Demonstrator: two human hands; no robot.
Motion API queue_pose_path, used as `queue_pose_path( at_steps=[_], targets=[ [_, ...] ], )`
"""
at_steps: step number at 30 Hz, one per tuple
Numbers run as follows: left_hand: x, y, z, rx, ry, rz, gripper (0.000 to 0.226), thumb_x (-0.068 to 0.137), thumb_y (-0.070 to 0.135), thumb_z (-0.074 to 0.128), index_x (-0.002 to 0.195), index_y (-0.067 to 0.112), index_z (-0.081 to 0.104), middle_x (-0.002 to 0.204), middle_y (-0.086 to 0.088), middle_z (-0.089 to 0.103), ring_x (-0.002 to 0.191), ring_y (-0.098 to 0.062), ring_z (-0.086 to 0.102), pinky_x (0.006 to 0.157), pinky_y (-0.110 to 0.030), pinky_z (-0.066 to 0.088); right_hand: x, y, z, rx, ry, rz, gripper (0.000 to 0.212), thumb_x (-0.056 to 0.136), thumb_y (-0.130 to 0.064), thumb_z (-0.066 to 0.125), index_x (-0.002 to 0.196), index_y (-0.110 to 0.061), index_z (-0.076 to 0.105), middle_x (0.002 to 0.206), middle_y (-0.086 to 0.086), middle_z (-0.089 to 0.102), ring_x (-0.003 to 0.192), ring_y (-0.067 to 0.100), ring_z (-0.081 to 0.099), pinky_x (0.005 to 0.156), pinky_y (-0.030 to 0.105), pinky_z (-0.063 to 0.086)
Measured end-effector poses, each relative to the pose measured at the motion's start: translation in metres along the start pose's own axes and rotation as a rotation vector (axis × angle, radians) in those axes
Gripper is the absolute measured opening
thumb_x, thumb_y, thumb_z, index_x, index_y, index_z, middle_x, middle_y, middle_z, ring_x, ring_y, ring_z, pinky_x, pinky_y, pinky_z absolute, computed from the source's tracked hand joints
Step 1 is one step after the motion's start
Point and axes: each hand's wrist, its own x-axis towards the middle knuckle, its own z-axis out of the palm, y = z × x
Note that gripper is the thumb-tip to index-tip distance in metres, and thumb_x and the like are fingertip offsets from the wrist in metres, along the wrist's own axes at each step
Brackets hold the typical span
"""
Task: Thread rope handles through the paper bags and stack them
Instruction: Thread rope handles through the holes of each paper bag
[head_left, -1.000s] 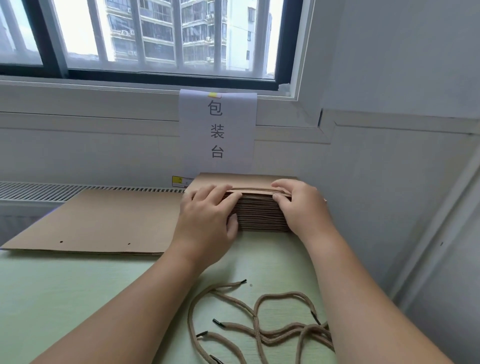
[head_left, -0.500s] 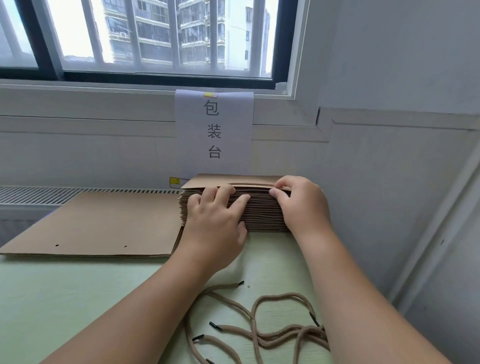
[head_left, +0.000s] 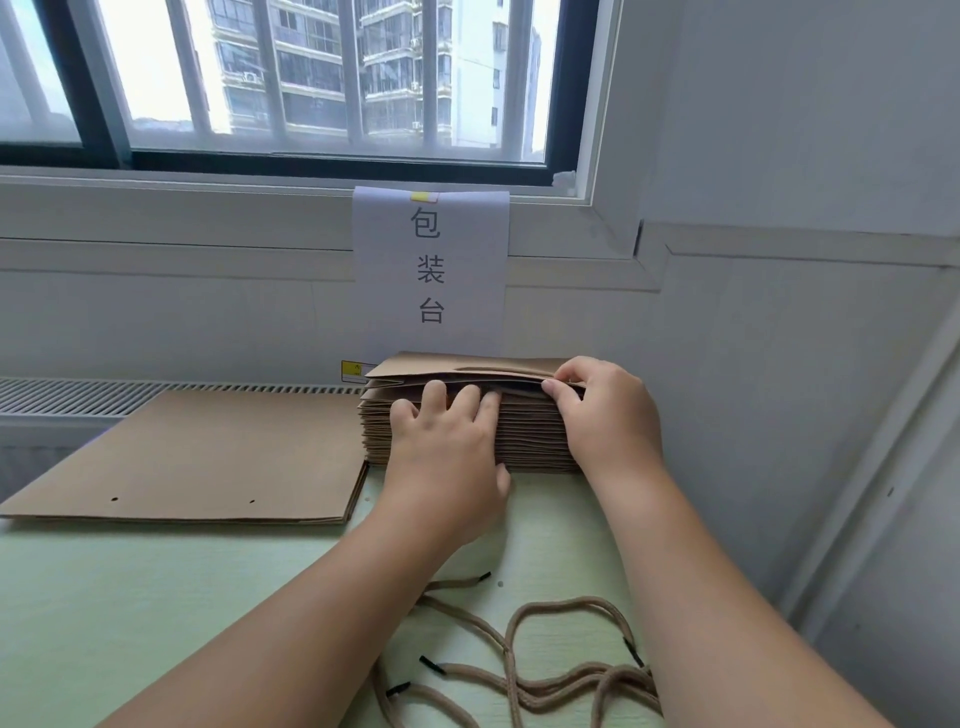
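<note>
We are working at a pale green counter (head_left: 130, 597) below a window (head_left: 311, 78), and the pile of paper bags (head_left: 530, 441) is sitting in the middle of the frame, at the far edge of the counter against the wall. The bags are lying flat, and their folded edges are facing us as a thick band of brown layers.

Our left hand (head_left: 447, 462) is resting against the near face of the pile. Its fingers (head_left: 470, 397) are lying fairly straight and spread, their tips are touching the upper layers, and the thumb is pointing down beside the counter. It is gripping nothing.

Our right hand (head_left: 610, 410) is curling over the upper right corner of the pile. The thumb and forefinger are pinching the near edge of the top bag (head_left: 467, 362), which is lifting slightly and opening a dark gap above the layers beneath. How many layers the pinch is taking, we cannot tell.

At centre left, a second low stack of flat bags (head_left: 208, 457) is lying just beside the pile, with small punched holes showing near its front edge. At the bottom of the frame, between our forearms, the rope handles (head_left: 545, 680) are lying in loose tan loops with black tips, well apart from the pile.

A white paper sign (head_left: 431, 270) with three printed characters is hanging on the wall just behind the pile, and a small yellow label (head_left: 356, 370) is peeking out at its lower left. A ribbed vent (head_left: 78, 397) is running along the wall at the left.
</note>
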Motion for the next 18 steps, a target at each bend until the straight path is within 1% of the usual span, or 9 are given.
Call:
queue_pose_path(
  at_steps=[2,3,6,9,11,12,15,16,18],
  targets=[
    [0.004,0.004,-0.004,0.020,-0.032,-0.010,0.074,0.094,0.058,0.047,0.156,0.023,0.026,0.139,0.004,0.045,0.128,-0.028,0.031,0.094,-0.047,0.031,0.000,0.000,0.000,-0.004,0.000,0.000,0.016,0.092,-0.040,0.067,0.087,-0.025,0.070,0.089,-0.004,0.070,0.086,0.032,0.061,0.081,0.039,0.050],
    [0.006,0.006,-0.005,0.027,-0.043,-0.016,0.072,0.094,0.058,0.049,0.153,0.023,0.030,0.137,0.003,0.048,0.128,-0.028,0.033,0.094,-0.047,0.031,0.000,0.001,-0.001,-0.006,-0.001,-0.001,0.016,0.092,-0.039,0.067,0.087,-0.024,0.070,0.089,-0.004,0.070,0.086,0.031,0.061,0.081,0.039,0.050],
    [0.014,0.014,-0.009,0.013,-0.093,-0.036,0.062,0.092,0.058,0.053,0.141,0.023,0.042,0.132,0.001,0.055,0.128,-0.028,0.036,0.095,-0.049,0.031,-0.001,0.000,-0.002,-0.010,-0.004,-0.001,0.016,0.092,-0.038,0.067,0.087,-0.023,0.071,0.088,-0.004,0.070,0.085,0.030,0.061,0.081,0.039,0.049],
    [0.015,0.015,-0.012,-0.025,-0.140,-0.029,0.068,0.093,0.057,0.053,0.148,0.021,0.037,0.139,-0.001,0.052,0.133,-0.028,0.037,0.100,-0.049,0.033,-0.002,-0.003,-0.004,-0.014,-0.008,-0.010,0.017,0.092,-0.037,0.068,0.086,-0.022,0.072,0.086,-0.003,0.071,0.084,0.026,0.062,0.082,0.038,0.048],
    [0.010,0.011,-0.013,-0.062,-0.118,0.021,0.068,0.095,0.055,0.051,0.151,0.020,0.036,0.142,-0.001,0.051,0.133,-0.026,0.042,0.104,-0.046,0.036,-0.003,-0.003,-0.006,-0.013,-0.016,-0.011,0.016,0.092,-0.036,0.070,0.085,-0.022,0.072,0.084,-0.004,0.071,0.083,0.024,0.062,0.083,0.038,0.049],
    [0.007,0.007,-0.014,-0.088,-0.082,0.059,0.064,0.096,0.053,0.050,0.150,0.020,0.040,0.142,0.001,0.052,0.131,-0.024,0.046,0.103,-0.043,0.038,-0.004,-0.003,-0.007,-0.012,-0.023,-0.008,0.015,0.091,-0.036,0.070,0.085,-0.022,0.072,0.084,-0.005,0.071,0.083,0.024,0.062,0.084,0.038,0.049],
    [-0.002,-0.004,-0.018,-0.155,0.054,0.153,0.050,0.094,0.048,0.048,0.136,0.023,0.059,0.130,0.005,0.064,0.120,-0.021,0.058,0.096,-0.040,0.046,-0.005,-0.003,-0.009,0.004,-0.043,-0.005,0.014,0.091,-0.036,0.070,0.085,-0.024,0.072,0.083,-0.006,0.071,0.083,0.022,0.063,0.085,0.039,0.049],
    [-0.004,-0.007,-0.020,-0.150,0.070,0.162,0.049,0.093,0.048,0.047,0.134,0.024,0.061,0.127,0.006,0.066,0.117,-0.021,0.059,0.093,-0.039,0.047,-0.005,-0.004,-0.009,0.007,-0.042,-0.008,0.014,0.091,-0.035,0.070,0.085,-0.023,0.072,0.084,-0.006,0.071,0.083,0.022,0.063,0.085,0.040,0.049],
    [-0.005,-0.008,-0.021,-0.124,0.058,0.172,0.052,0.092,0.049,0.046,0.137,0.024,0.059,0.130,0.007,0.064,0.118,-0.021,0.057,0.092,-0.039,0.047,-0.005,-0.005,-0.010,0.010,-0.032,-0.012,0.014,0.092,-0.035,0.069,0.086,-0.022,0.072,0.085,-0.005,0.072,0.084,0.023,0.063,0.085,0.040,0.049]
  ],
)
